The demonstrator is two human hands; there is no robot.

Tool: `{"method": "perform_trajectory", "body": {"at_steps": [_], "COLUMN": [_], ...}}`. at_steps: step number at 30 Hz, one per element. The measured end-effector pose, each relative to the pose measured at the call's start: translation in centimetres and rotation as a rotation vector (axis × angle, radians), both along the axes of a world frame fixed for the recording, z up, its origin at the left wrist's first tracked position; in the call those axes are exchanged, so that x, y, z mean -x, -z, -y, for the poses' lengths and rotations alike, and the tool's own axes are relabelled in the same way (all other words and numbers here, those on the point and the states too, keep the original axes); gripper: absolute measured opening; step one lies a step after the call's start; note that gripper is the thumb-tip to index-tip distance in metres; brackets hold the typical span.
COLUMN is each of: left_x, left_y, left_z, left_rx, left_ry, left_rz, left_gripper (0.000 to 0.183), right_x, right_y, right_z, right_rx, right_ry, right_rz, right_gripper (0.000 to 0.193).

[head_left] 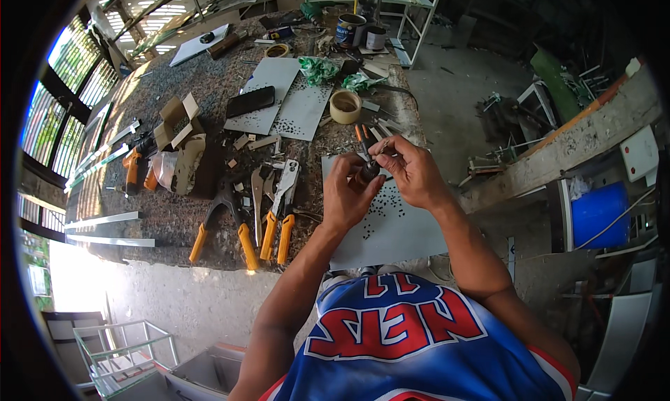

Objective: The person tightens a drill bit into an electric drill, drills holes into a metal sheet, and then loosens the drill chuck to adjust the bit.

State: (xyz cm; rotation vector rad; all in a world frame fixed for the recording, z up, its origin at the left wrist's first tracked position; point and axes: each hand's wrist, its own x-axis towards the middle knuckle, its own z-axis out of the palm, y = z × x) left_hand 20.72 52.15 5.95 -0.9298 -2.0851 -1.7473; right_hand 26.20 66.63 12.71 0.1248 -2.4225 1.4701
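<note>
1. Head view: the left hand (347, 195) and right hand (412, 169) meet just right of the frame's centre, above a grey perforated metal sheet (398, 226) lying at the near edge of the stone worktop (153, 219).
2. The left hand's fingers are curled tight around a small dark tool (368, 171); its handle is buried in the fist, so its kind is hard to tell.
3. The right hand's fingers are pinched narrow at the tool's upper end; whatever sits between the fingertips is too small to make out.
4. Orange-tipped handles (360, 133) poke up just behind the hands; the rest of that tool is hidden by the fingers.
5. Left of centre lie tin snips with yellow handles (277, 223) beside larger cutters with yellow grips (220, 223), close together.
6. A roll of tape (345, 106) stands above the hands, with a black phone (250, 101) on a second perforated sheet (301, 108) towards the upper middle.
7. The frame's rim is dark and curved; the lower edge cuts off the person's blue jersey (398, 338).
</note>
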Motion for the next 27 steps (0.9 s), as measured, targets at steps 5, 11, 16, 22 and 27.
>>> {"method": "perform_trajectory", "body": {"at_steps": [5, 11, 16, 22, 27], "left_x": [-0.4, -0.5, -0.2, 0.1, 0.2], "left_y": [0.5, 0.3, -0.4, 0.3, -0.8], "left_z": [-0.4, -0.5, 0.5, 0.6, 1.1], "left_rx": [0.022, 0.017, -0.036, 0.035, 0.085], "left_ry": [-0.031, -0.012, 0.132, 0.085, 0.184], "left_rz": [0.238, 0.142, 0.095, 0.119, 0.117], "left_gripper": [0.053, 0.049, 0.041, 0.041, 0.043], "right_x": [0.2, 0.5, 0.3, 0.4, 0.6], "right_y": [-0.2, 0.5, -0.1, -0.3, 0.0], "right_z": [-0.4, -0.9, -0.8, -0.6, -0.8], "right_rx": [-0.047, -0.066, -0.064, 0.0, 0.026], "right_ry": [-0.03, -0.054, -0.059, -0.065, -0.075], "right_rz": [0.038, -0.024, -0.011, 0.052, -0.011], "right_gripper": [0.016, 0.016, 0.016, 0.017, 0.017]}}
